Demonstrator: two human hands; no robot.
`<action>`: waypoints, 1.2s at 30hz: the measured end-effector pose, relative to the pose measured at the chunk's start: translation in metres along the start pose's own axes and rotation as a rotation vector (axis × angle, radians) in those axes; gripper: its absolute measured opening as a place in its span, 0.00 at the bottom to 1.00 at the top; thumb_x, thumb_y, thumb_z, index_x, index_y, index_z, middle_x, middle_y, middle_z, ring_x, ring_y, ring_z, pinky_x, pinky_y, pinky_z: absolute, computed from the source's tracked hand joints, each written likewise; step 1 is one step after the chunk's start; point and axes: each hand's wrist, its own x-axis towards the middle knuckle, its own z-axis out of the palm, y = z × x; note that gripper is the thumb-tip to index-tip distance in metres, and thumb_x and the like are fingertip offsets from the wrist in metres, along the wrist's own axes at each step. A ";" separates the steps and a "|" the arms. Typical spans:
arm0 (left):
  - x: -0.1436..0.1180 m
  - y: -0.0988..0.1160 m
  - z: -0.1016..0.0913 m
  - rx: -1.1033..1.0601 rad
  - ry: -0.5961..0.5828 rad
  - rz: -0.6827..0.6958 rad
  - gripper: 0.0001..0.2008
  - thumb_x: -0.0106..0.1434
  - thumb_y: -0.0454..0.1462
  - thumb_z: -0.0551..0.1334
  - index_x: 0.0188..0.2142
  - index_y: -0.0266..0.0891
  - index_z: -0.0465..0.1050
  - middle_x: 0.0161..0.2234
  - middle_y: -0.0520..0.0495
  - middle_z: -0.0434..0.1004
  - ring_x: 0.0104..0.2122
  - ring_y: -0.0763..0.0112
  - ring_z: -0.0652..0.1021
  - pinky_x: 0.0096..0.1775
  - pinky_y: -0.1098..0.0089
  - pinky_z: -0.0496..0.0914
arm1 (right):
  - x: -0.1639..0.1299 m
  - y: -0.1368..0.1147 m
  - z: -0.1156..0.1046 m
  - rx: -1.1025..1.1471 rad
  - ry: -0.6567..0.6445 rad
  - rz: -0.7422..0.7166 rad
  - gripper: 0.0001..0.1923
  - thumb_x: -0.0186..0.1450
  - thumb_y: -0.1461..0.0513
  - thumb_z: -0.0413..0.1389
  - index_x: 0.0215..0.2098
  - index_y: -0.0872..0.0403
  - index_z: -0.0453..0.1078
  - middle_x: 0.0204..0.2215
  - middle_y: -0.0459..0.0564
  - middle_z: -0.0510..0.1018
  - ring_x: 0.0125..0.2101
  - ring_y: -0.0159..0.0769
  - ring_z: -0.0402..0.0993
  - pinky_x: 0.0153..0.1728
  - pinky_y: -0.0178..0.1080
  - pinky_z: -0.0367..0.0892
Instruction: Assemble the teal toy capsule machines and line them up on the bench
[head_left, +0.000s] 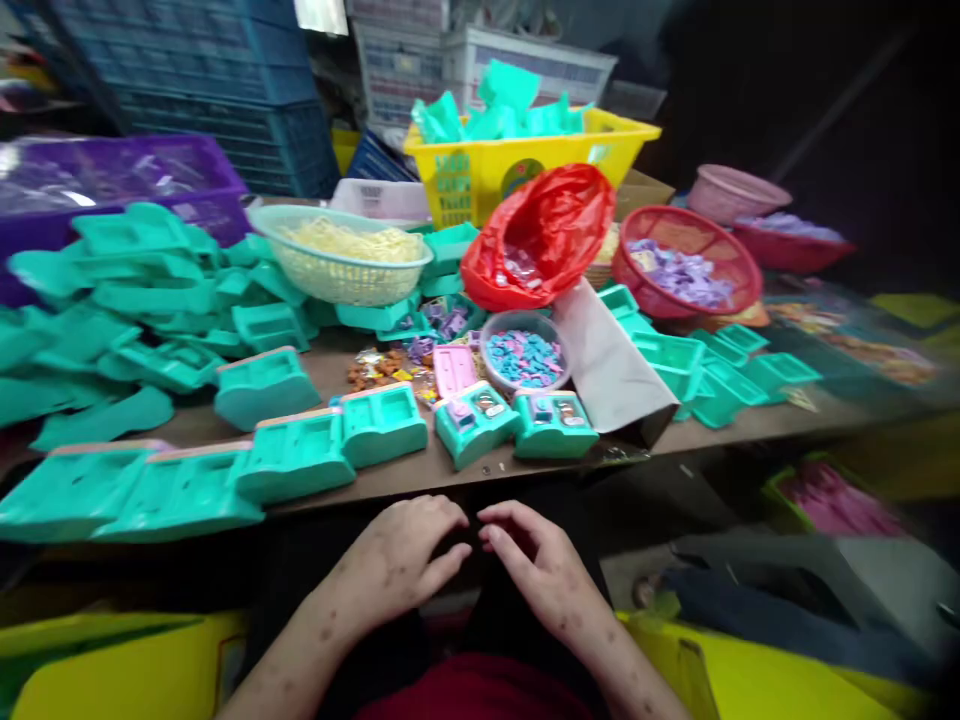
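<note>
Both hands low at lap, empty, fingers loosely curled: L hand (401,560), R hand (536,565). Nearest teal toy cases (517,420) lie straight ahead on table edge (420,478), roughly equidistant.

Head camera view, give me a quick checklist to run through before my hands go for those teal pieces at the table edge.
1. left hand free: ok, nothing visible in it, held below the table edge.
2. right hand free: ok, fingers loosely curled, nothing visible in them.
3. Two small teal pieces within view: ok, side by side at the front edge, straight ahead of the hands.
4. Their slots filled: cannot tell, the picture is blurred.
5. Bowl of small blue and pink bits: ok, upright just behind those pieces.
6. Path to the pieces: ok, nothing stands between hands and edge.
</note>
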 end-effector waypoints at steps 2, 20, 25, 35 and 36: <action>-0.005 0.001 0.000 0.030 -0.048 0.018 0.10 0.76 0.42 0.65 0.53 0.42 0.79 0.50 0.45 0.85 0.51 0.55 0.84 0.53 0.57 0.77 | -0.002 0.007 0.005 -0.097 -0.100 -0.004 0.19 0.76 0.48 0.58 0.54 0.50 0.80 0.50 0.54 0.87 0.49 0.44 0.86 0.54 0.44 0.78; -0.070 -0.074 -0.108 0.411 0.562 -0.149 0.31 0.70 0.51 0.70 0.68 0.45 0.71 0.67 0.38 0.75 0.66 0.45 0.73 0.69 0.43 0.67 | -0.001 0.029 -0.005 -0.405 -0.161 -0.069 0.20 0.76 0.49 0.58 0.57 0.49 0.82 0.54 0.56 0.87 0.53 0.49 0.85 0.59 0.49 0.78; -0.064 -0.123 -0.098 0.531 0.524 -0.183 0.25 0.71 0.50 0.67 0.64 0.47 0.76 0.67 0.38 0.76 0.65 0.39 0.75 0.66 0.38 0.68 | -0.004 0.015 -0.002 -0.414 -0.161 -0.084 0.16 0.76 0.55 0.59 0.58 0.49 0.81 0.53 0.54 0.86 0.52 0.46 0.85 0.58 0.47 0.77; -0.062 -0.171 -0.118 0.617 0.523 -0.054 0.25 0.76 0.59 0.58 0.47 0.45 0.85 0.65 0.40 0.76 0.63 0.40 0.76 0.65 0.36 0.71 | -0.004 0.000 -0.005 -0.430 -0.151 -0.106 0.15 0.74 0.58 0.60 0.57 0.49 0.81 0.50 0.52 0.87 0.50 0.44 0.85 0.55 0.43 0.77; -0.060 -0.168 -0.120 0.612 0.527 -0.057 0.24 0.76 0.58 0.61 0.47 0.44 0.84 0.65 0.39 0.76 0.63 0.40 0.76 0.65 0.37 0.71 | -0.003 0.002 -0.005 -0.432 -0.151 -0.105 0.16 0.75 0.57 0.59 0.57 0.49 0.81 0.50 0.52 0.87 0.50 0.44 0.85 0.55 0.44 0.78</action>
